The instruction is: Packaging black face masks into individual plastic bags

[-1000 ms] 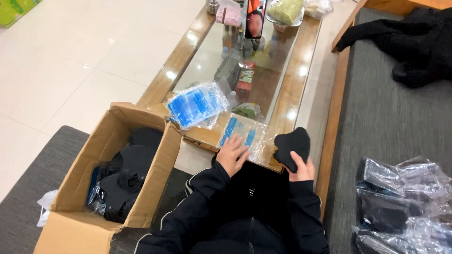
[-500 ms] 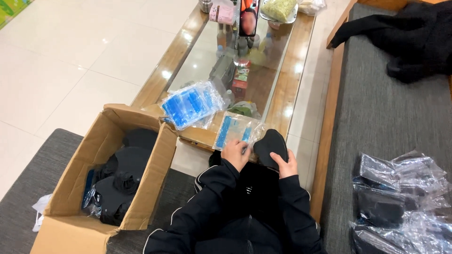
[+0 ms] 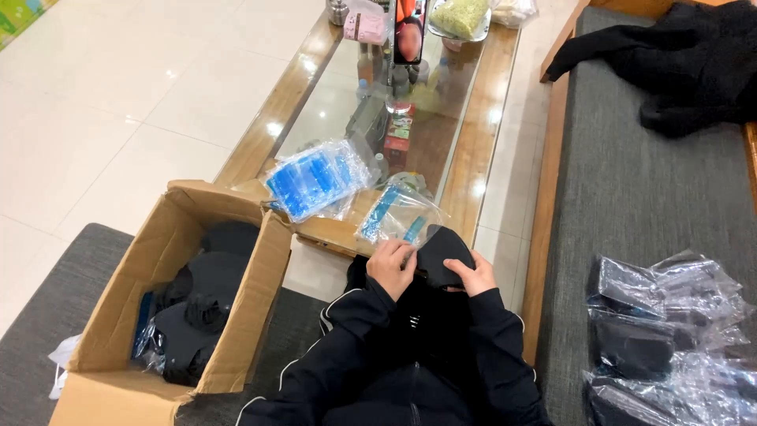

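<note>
My left hand [image 3: 390, 267] and right hand [image 3: 471, 276] both pinching small black fabric piece [image 3: 441, 254] over lap, beside clear plastic sleeve with blue strips [image 3: 397, 217]. Risk: sleeve sliding off counter [image 3: 473, 150] edge if nudged.

Your arms run up from the bottom of the frame, both in black sleeves with a thin white stripe, elbows bent and forearms converging toward the middle. Your left hand [image 3: 389, 267] sits knuckles up, fingers curled downward, thumb side toward the other hand. Your right hand [image 3: 471, 275] lies just beside it, slightly lower, fingers bent inward and pointing left. The hands are close together, nearly touching. Fingertips of both are partly hidden.
</note>
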